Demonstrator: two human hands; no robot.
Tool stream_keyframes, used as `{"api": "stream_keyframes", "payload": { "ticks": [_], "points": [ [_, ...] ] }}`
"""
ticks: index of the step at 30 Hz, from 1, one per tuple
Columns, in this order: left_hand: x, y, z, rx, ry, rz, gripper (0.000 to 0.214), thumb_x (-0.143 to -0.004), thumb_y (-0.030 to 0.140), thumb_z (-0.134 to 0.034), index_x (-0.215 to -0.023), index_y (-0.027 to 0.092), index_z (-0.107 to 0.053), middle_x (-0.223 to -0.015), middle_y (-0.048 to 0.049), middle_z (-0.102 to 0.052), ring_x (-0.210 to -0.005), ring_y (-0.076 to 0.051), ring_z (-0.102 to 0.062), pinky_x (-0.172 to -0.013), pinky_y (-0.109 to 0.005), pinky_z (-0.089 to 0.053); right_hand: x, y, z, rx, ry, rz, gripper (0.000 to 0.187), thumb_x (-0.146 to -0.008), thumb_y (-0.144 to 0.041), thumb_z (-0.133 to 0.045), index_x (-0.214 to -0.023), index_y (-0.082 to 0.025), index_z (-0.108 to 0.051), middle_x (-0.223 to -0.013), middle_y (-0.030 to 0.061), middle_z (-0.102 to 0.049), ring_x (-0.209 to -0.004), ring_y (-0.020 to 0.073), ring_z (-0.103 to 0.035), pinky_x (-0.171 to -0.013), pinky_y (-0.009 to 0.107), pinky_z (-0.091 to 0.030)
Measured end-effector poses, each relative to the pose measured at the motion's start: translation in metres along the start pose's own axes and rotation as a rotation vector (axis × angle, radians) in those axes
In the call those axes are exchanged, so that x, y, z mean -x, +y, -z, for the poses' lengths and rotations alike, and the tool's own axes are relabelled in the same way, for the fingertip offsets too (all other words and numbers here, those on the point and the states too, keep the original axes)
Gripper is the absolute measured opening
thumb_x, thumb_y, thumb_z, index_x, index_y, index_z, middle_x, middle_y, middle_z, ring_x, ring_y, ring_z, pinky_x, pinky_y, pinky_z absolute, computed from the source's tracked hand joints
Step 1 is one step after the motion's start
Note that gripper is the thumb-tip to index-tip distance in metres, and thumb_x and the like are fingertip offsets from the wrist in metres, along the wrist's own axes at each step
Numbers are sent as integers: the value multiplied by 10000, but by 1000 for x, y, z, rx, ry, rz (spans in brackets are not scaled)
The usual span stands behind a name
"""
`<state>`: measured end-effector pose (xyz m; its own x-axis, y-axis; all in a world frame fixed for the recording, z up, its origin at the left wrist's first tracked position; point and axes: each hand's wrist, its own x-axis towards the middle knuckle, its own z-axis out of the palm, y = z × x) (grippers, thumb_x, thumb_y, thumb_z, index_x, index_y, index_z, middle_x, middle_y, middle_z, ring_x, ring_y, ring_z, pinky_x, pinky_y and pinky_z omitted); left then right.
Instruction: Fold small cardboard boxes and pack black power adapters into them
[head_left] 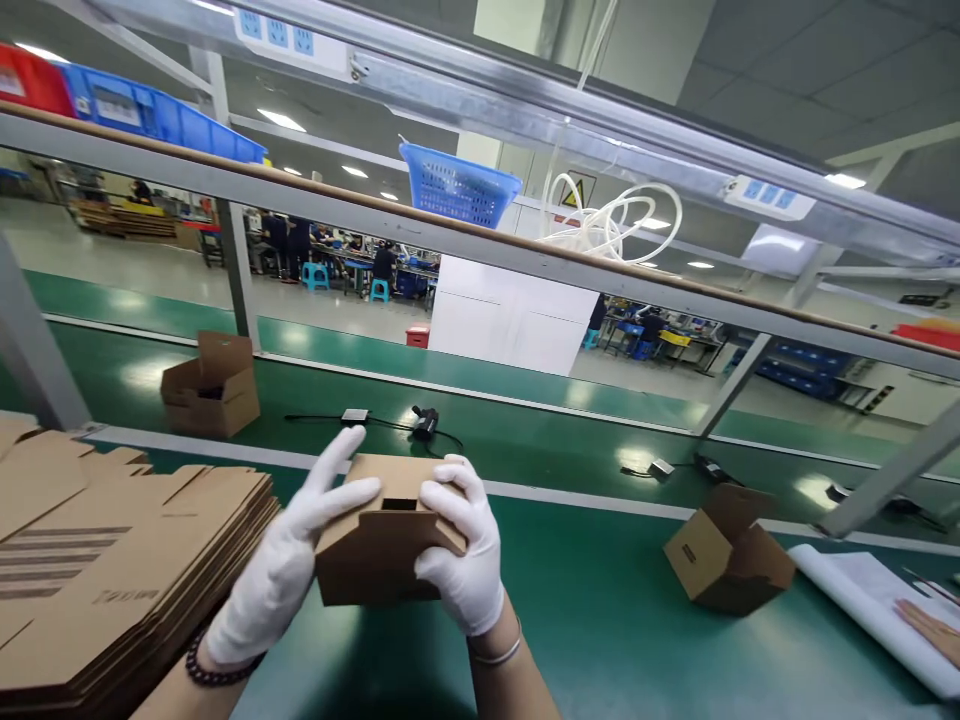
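In the head view a brown cardboard box (375, 555) is tilted between my two white-gloved hands, above the green bench. My right hand (469, 545) grips its right side, fingers over the top and thumb on the near face. A dark slot shows where the flap meets the top. My left hand (281, 555) holds the left side; one finger lies along the top and another stretches up past it. Its remaining fingers are partly hidden. Just left of that hand lies a stack of flattened cardboard boxes (112, 570).
Open boxes stand at the left rear (214, 390) and on the right (731, 550). A black device with a cable (425, 423) lies beyond my hands. Far right, another person's hand (930, 630) touches a white sheet (862, 600). Metal posts and a shelf rail (525, 255) cross ahead.
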<state>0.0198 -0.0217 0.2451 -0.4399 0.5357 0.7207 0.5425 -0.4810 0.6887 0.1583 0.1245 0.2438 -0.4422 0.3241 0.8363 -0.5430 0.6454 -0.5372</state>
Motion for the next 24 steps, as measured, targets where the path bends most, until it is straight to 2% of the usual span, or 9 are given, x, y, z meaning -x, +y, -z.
{"api": "stream_keyframes", "payload": {
  "ticks": [2,4,7,9,11,14,17,20,24],
  "points": [
    [5,-1,-10,3,-49,15,649,-789,771,-486,-1141,268,-697,-1598,-57,-274,-1379,-404,-385,-1069,-496,-451,0,-2,8,24,29,19,482,-808,-678,-616,-1059,-278,-711,-1124,88,-565,-1209,326,-494,-1039,545,-408],
    [4,3,-18,-28,-40,-5,545,-810,712,-532,-1062,263,-710,-1590,-64,-289,-1336,-400,-446,-1062,-518,-448,1,-5,12,61,23,46,457,-852,-678,-552,-986,-270,-708,-1076,80,-572,-1201,327,-507,-1025,557,-414],
    [-1,15,-24,-108,-33,-67,458,-860,644,-521,-897,227,-707,-1507,-99,-422,-1291,-377,-492,-1078,-545,-410,5,-11,11,135,21,93,407,-925,-610,-471,-916,-258,-675,-1035,73,-577,-1226,335,-497,-1038,597,-378],
    [-3,22,-25,-132,-19,-89,419,-902,580,-500,-810,205,-662,-1395,-122,-532,-1273,-359,-503,-1066,-540,-418,8,-15,8,157,49,101,297,-949,-509,-479,-983,-255,-631,-1100,81,-583,-1263,344,-472,-1040,625,-364],
    [-3,26,-27,-146,9,-114,301,-932,456,-509,-801,204,-606,-1270,-120,-607,-1277,-335,-494,-1066,-534,-418,12,-16,6,170,92,90,254,-949,-384,-496,-1157,-255,-563,-1246,103,-558,-1287,343,-457,-1033,637,-372],
    [1,29,-27,-207,43,-143,167,-935,335,-497,-1025,221,-580,-1255,-122,-592,-1274,-304,-496,-1077,-528,-410,16,-14,6,234,76,99,384,-935,-241,-456,-1316,-243,-505,-1437,125,-451,-1312,343,-445,-1034,634,-385],
    [5,28,-25,-306,26,-181,286,-948,293,-432,-1191,218,-564,-1340,-132,-518,-1256,-283,-510,-1078,-496,-420,17,-13,7,283,27,139,351,-922,-182,-428,-1221,-235,-605,-1448,106,-456,-1309,344,-455,-1032,614,-405],
    [7,24,-23,-338,10,-233,304,-965,272,-368,-1132,207,-613,-1351,-125,-511,-1224,-281,-532,-1058,-488,-439,17,-13,7,278,43,162,296,-914,-189,-445,-1138,-221,-637,-1399,106,-504,-1284,349,-482,-1013,617,-421],
    [7,18,-23,-239,34,-236,320,-984,317,-345,-1023,202,-641,-1325,-119,-548,-1248,-301,-511,-1059,-517,-421,16,-15,6,242,65,159,222,-909,-165,-458,-1019,-220,-642,-1349,104,-537,-1274,355,-485,-993,645,-420]
  ]
}}
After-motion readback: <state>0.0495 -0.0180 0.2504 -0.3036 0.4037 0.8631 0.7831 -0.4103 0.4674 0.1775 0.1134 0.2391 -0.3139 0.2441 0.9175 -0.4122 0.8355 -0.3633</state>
